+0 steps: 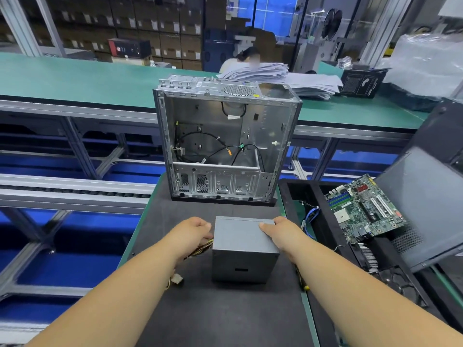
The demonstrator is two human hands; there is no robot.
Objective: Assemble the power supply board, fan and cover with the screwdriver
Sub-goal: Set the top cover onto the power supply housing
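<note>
Cables [200,249] trailing from the power supply [243,249], gripped on the mat before the open case [225,144] by left hand [193,232] and right hand [278,231], could be snagged when lifted.

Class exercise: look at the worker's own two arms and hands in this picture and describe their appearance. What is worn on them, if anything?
Both forearms are bare right up to the bottom edge of the picture, so no sleeve is visible. The left hand and the right hand wear no gloves. No watch, wrist strap or bracelet shows on either wrist, and no ring shows on the visible fingers.
</note>
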